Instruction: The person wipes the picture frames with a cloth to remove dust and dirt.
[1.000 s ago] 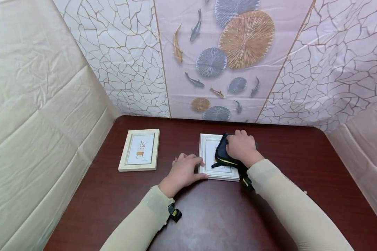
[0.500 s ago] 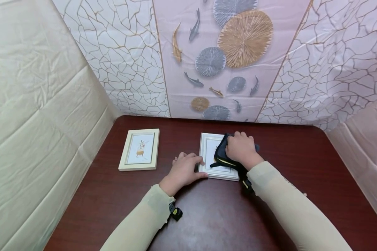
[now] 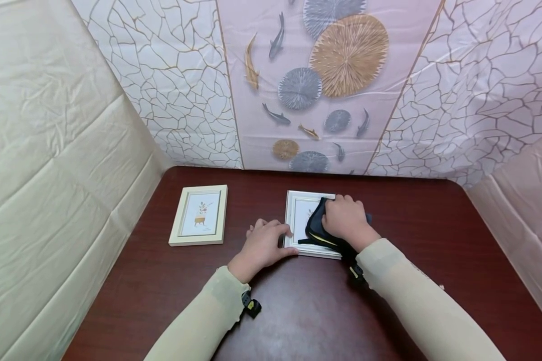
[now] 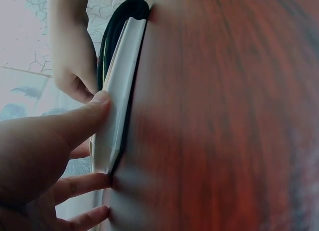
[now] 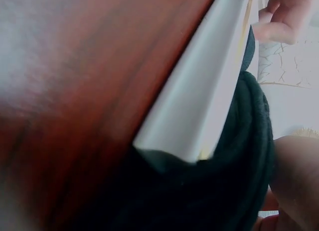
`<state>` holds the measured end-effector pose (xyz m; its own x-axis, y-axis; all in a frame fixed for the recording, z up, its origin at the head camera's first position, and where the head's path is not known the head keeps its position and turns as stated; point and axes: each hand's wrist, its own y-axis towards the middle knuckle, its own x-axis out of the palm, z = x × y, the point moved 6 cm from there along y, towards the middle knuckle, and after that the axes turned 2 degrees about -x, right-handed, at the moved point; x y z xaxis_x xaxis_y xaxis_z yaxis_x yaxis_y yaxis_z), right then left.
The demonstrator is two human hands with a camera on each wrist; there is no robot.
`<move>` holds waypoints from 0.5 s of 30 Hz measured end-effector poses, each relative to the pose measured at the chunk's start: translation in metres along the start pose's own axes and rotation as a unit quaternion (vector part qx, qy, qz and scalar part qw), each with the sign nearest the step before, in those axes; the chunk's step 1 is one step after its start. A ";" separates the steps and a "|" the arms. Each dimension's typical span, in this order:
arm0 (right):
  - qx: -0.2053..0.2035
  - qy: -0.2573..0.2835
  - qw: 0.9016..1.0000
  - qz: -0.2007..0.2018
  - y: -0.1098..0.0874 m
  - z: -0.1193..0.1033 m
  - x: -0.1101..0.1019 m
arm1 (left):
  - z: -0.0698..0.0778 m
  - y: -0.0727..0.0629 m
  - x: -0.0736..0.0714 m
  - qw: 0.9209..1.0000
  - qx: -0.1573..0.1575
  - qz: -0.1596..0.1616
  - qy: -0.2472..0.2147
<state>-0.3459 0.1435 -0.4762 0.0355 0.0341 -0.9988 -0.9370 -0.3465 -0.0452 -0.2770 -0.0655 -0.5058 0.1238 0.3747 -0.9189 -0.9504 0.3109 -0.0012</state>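
Observation:
A white picture frame (image 3: pixel 290 208) lies face up on the dark red table. My left hand (image 3: pixel 262 244) holds its left side near the front corner; in the left wrist view the thumb (image 4: pixel 87 119) presses the frame's front edge (image 4: pixel 117 96). My right hand (image 3: pixel 344 219) grips a folded dark cloth (image 3: pixel 316 223) with a yellow strip along its border and presses it on the picture. That cloth covers the frame's right part. In the right wrist view, the dark cloth (image 5: pixel 249 136) drapes over the frame's corner (image 5: pixel 194 101), and the right fingers are mostly hidden.
A cream picture frame (image 3: pixel 177 220) with a potted-plant print lies on the table (image 3: pixel 289 311) to the left. Patterned fabric (image 3: pixel 347 60) hangs behind the back edge, and pale fabric walls (image 3: pixel 63 175) stand at both sides.
My right hand and the cloth have slid a little toward the front of the frame, baring more of its top edge. My left hand keeps its hold at the left side.

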 end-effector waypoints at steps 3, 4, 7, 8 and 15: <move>-0.003 0.000 1.000 0.007 -0.006 0.000 0.001 | 0.000 0.000 0.001 1.000 0.001 0.001 0.004; -0.004 0.001 1.000 0.009 -0.008 0.000 0.001 | 0.000 0.001 0.001 1.000 0.001 0.002 0.005; -0.004 -0.001 1.000 0.011 -0.014 -0.001 0.002 | 0.001 0.001 0.001 1.000 0.002 0.003 0.005; -0.005 -0.002 1.000 0.011 -0.016 -0.001 0.002 | 0.001 0.001 0.001 1.000 0.002 0.004 0.004; -0.018 -0.001 0.999 0.033 -0.034 -0.009 0.000 | 0.000 0.001 0.002 1.000 0.005 0.004 0.000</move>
<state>-0.3111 0.1471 -0.4750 -0.0273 0.0113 -0.9996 -0.9243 -0.3812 0.0210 -0.2773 -0.0643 -0.5074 0.1160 0.3777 -0.9186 -0.9483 0.3171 0.0106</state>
